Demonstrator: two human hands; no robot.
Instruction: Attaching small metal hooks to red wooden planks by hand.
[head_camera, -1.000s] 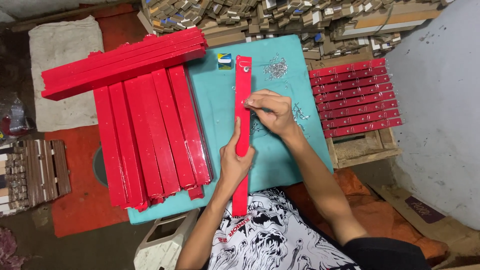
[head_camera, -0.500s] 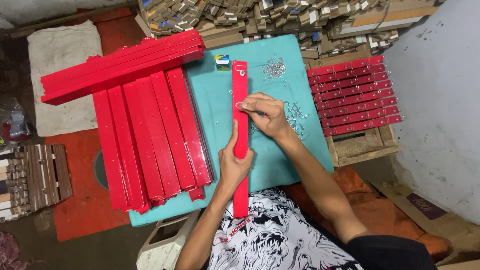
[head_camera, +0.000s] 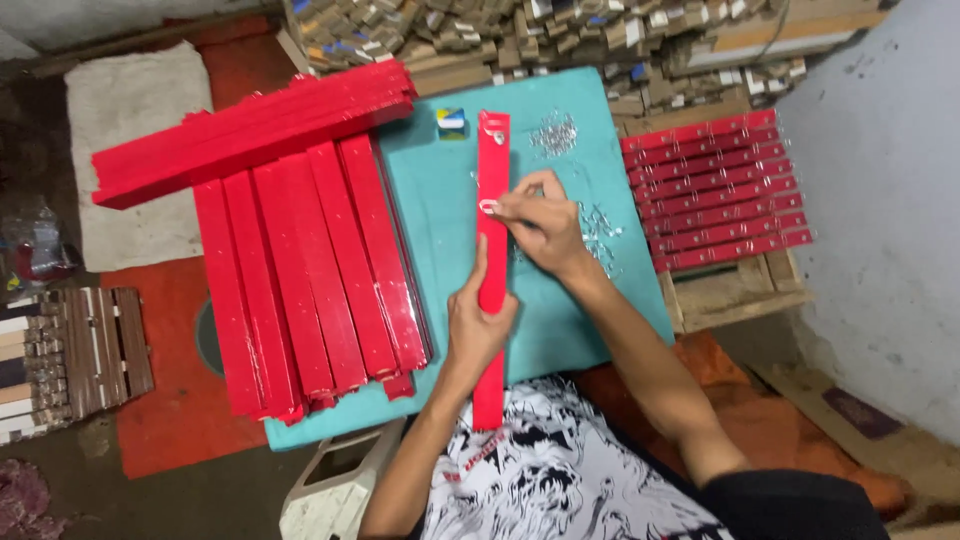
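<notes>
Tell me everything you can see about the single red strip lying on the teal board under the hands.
The red strip is long, flat and narrow, glossy like painted wood. It lies lengthwise down the teal board, its near end overhanging the edge toward the person. A small silvery fitting sits near its far end and another at mid-length. The left hand grips its lower half, and the right hand presses fingertips at the middle fitting. It lies apart from the other red strips.
</notes>
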